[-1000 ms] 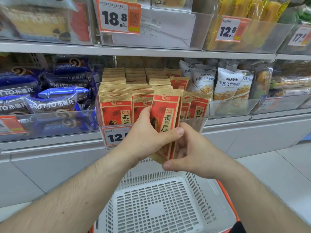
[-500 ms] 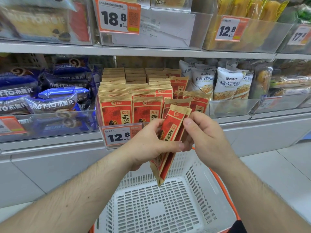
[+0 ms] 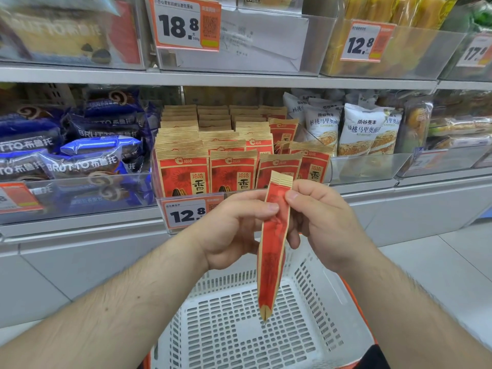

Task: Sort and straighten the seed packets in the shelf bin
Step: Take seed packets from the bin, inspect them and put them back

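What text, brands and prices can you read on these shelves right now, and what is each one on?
"18.8": orange price tag, top shelf.
"12.8": price tag, top shelf, right.
"12.8": price tag on the seed packet bin.
"洽洽": red seed packets in the bin.
"BRUTTO 布鲁托": blue packs, left.
"尚谷麦丰": white bags, right.
"17": cut-off tag, far right.
Small print on the tags and the edge-on held packet: unreadable.

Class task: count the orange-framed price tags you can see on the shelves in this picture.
5: the 18.8 tag and 12.8 tag above, a cut-off tag far right, the 12.8 tag under the seed packets, one far left. More may be hidden.
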A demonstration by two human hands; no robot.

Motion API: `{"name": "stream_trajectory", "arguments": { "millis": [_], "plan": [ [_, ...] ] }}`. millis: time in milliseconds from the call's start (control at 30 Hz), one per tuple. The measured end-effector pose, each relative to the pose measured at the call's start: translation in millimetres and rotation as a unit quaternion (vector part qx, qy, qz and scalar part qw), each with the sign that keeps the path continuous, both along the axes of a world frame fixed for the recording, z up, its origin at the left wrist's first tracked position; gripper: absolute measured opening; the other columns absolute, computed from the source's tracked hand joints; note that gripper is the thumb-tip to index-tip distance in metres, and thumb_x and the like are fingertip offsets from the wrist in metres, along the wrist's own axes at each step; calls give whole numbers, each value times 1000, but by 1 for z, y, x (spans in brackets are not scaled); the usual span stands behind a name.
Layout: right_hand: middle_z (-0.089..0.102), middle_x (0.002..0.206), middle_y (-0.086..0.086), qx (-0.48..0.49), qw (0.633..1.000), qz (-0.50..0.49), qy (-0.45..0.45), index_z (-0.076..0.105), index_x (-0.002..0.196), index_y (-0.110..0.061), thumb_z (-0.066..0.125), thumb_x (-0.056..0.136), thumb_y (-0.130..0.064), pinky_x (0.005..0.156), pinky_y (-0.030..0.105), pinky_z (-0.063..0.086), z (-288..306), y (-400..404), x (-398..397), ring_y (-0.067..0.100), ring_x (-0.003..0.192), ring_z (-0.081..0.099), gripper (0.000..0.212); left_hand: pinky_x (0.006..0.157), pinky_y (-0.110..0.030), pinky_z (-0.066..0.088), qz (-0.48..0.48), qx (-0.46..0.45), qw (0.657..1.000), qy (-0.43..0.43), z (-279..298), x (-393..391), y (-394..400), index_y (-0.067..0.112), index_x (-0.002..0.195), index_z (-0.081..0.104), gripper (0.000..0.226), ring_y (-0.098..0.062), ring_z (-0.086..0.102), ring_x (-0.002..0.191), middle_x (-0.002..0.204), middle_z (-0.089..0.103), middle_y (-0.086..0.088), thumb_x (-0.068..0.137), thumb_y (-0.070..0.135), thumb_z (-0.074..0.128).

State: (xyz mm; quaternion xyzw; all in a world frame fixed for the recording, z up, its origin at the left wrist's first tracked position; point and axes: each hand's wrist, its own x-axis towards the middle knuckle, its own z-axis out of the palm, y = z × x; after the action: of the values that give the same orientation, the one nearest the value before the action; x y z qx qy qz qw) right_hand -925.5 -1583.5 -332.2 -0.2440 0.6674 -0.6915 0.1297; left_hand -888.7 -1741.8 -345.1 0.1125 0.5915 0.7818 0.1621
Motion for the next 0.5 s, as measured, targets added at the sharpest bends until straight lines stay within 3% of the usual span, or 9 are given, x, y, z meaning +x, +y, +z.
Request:
{"name": "stream_trajectory", "arguments": {
  "millis": [167, 267, 367, 500],
  "plan": [
    [55, 61, 23, -11, 1000, 0, -10, 56, 74, 3, 49, 84, -22, 36, 22, 37, 1, 0, 0, 19, 35, 45, 28, 88, -61, 36, -9, 21, 1000, -6, -2, -1, 1, 8, 86, 64, 26, -29, 66, 74, 84, 66, -25, 75, 31, 65],
    [58, 59, 19, 11, 999, -25, 18, 53, 77, 8, 51, 89, -22, 38, 25, 39, 0, 0, 2, 19, 37, 47, 32, 83, -54, 41, 13, 0, 1000, 0, -1, -2, 1, 10, 95, 66, 30, -27, 67, 75, 85, 66, -24, 74, 32, 66],
    [60, 55, 4, 71, 993, -58, 79, 59, 75, -6, 51, 101, -14, 44, 25, 43, 1, 2, 3, 16, 42, 52, 29, 71, -42, 50, 101, -24, 995, -7, 2, -2, 2, 17, 103, 69, 33, -19, 67, 74, 78, 68, -7, 71, 25, 69],
    [63, 59, 2, 178, 979, 25, 96, 63, 67, -11, 64, 82, -41, 51, 24, 47, 7, 15, -1, 15, 50, 59, 33, 57, -32, 51, 207, 3, 978, -18, 10, -4, 2, 13, 109, 65, 44, -15, 67, 65, 76, 71, -2, 66, 20, 72]
  ]
}}
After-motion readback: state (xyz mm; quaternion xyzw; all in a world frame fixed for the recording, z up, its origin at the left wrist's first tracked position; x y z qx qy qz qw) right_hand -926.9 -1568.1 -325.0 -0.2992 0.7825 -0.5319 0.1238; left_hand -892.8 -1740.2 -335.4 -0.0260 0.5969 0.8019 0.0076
